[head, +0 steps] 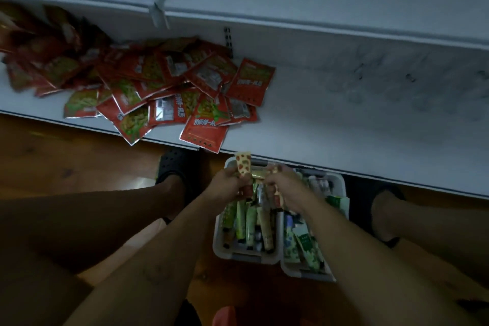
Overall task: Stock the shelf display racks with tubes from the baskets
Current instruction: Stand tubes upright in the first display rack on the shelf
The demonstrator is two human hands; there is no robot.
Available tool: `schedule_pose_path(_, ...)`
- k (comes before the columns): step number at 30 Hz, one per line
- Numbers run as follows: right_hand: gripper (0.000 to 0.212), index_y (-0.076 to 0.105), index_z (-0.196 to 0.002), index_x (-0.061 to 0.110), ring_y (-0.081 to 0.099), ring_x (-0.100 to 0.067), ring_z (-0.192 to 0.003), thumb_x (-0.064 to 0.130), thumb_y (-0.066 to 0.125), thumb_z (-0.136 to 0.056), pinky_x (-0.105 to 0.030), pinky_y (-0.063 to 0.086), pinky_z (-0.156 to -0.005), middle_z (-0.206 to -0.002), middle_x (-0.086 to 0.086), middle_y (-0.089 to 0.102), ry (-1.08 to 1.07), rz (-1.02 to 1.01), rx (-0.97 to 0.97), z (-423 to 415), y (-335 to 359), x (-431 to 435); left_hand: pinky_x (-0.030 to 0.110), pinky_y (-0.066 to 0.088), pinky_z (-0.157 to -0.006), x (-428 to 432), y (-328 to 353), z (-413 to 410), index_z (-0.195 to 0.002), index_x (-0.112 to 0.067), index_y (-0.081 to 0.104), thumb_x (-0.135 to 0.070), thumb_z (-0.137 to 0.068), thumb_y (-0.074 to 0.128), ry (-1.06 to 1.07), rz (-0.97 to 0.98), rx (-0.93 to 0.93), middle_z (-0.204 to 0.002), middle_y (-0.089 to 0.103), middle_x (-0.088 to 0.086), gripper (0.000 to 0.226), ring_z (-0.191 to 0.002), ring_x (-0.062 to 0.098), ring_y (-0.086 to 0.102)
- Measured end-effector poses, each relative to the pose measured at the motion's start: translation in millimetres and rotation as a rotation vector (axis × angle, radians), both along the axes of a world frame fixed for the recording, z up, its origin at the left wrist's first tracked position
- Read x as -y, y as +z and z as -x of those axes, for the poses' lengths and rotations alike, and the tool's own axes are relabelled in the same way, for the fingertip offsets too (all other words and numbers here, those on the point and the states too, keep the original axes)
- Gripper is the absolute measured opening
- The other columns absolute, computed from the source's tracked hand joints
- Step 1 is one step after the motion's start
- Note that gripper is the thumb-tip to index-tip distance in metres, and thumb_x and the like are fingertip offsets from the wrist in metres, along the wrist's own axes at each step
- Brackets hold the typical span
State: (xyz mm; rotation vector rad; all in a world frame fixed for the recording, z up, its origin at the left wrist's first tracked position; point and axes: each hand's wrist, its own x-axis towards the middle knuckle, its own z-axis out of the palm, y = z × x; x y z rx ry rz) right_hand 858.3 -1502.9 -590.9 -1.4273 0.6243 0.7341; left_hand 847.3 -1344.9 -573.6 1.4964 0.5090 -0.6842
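Head-mounted view: a single wide-angle camera worn on the person's head looks forward and steeply down, close over both forearms. The left hand (pixel 227 185), gripping a cream red-spotted tube (pixel 244 165), and the right hand (pixel 288 188), curled round a blurred patterned tube (pixel 277 194), sit near centre above two grey plastic baskets (pixel 248 258) on the brown wooden floor (pixel 79 161). The white metal shelf (pixel 344 127) slants across the upper frame.
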Motion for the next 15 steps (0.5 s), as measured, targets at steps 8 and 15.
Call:
schedule_pose_path(8,0.037,0.062,-0.103,-0.003,0.047,-0.02,-0.059,0.012,0.032,-0.089,-0.029,0.04,-0.055,-0.071,-0.009,0.055,-0.323,-0.559,0.22,-13.6,88.5,26.4,0.035,0.055,-0.072,29.0,80.5,-10.7,-0.114,-0.008,0.062,-0.011,-0.095,0.055,-0.051,0.094,0.295,-0.099,0.065,0.014,0.021,-0.083,0.023,0.064)
schedule_pose_path(15,0.031,0.06,-0.083,0.004,0.036,-0.014,-0.055,0.014,0.032,-0.09,-0.025,0.029,-0.047,-0.064,-0.002,0.044,-0.241,-0.407,0.459,-17.9,161.9,36.4,0.041,0.057,-0.073,39.1,152.0,-22.3,-0.102,-0.014,0.062,-0.014,-0.091,0.06,-0.105,0.04,0.57,-0.09,0.063,0.008,0.011,-0.077,0.02,0.064)
